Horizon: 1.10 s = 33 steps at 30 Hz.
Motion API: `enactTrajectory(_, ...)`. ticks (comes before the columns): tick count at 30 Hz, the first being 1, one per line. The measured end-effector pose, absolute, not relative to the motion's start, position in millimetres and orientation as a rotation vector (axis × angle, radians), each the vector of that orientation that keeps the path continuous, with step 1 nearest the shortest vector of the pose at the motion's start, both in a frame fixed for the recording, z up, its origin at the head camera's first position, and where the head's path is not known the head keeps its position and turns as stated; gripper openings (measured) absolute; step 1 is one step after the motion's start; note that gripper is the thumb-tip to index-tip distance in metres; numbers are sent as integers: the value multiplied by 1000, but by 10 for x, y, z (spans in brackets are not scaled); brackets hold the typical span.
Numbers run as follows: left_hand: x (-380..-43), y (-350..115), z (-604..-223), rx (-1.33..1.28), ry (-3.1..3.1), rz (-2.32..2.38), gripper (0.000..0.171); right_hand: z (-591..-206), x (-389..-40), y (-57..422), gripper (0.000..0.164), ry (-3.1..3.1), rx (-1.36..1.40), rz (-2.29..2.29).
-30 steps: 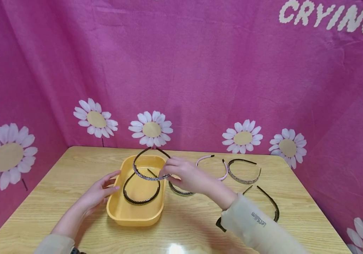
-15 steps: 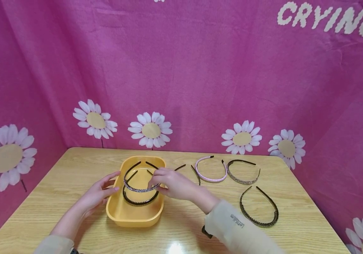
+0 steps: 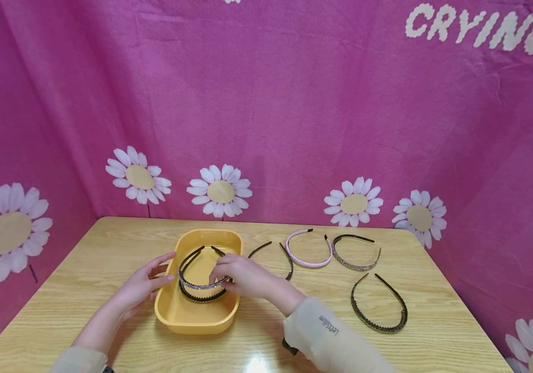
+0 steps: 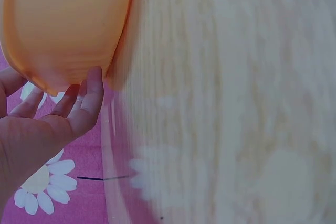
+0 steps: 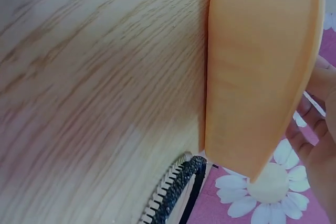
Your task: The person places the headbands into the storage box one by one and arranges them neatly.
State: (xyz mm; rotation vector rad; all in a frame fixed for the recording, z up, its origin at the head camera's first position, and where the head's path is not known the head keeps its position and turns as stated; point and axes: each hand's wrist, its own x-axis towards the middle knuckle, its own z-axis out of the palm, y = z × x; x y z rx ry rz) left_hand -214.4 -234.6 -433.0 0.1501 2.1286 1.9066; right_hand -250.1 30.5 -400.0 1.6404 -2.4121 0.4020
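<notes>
A yellow plastic tub (image 3: 196, 327) stands on the table. My left hand (image 3: 137, 284) rests against its left side, fingers loosely spread along the outer wall, which the left wrist view also shows. My right hand (image 3: 243, 277) reaches over the tub's right rim and pinches a glittery silver headband (image 3: 195, 286) by its right side. That headband is low inside the tub, overlapping a black toothed headband (image 3: 201, 299) that lies there. In the right wrist view, the right hand (image 5: 320, 114) is cut off at the edge, with its fingertips hidden past the rim.
Right of the tub lies a dark headband (image 3: 259, 247), partly hidden by the right hand. Farther right are a pink headband (image 3: 310, 265), a glittery brown one (image 3: 354, 267) and a black toothed one (image 3: 384, 329). A pink cloth (image 3: 275, 103) hangs behind the table (image 3: 322, 331).
My right hand has moved left and down, lowering the glittery silver headband from above the tub into it. The left hand has stayed against the tub.
</notes>
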Motion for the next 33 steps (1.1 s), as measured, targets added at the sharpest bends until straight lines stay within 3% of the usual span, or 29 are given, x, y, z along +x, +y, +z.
enactTrajectory(33, -2137, -2343, -4320, 148, 2134, 1892, 62, -4085, -2649, 58, 25, -2734, 1749, 196)
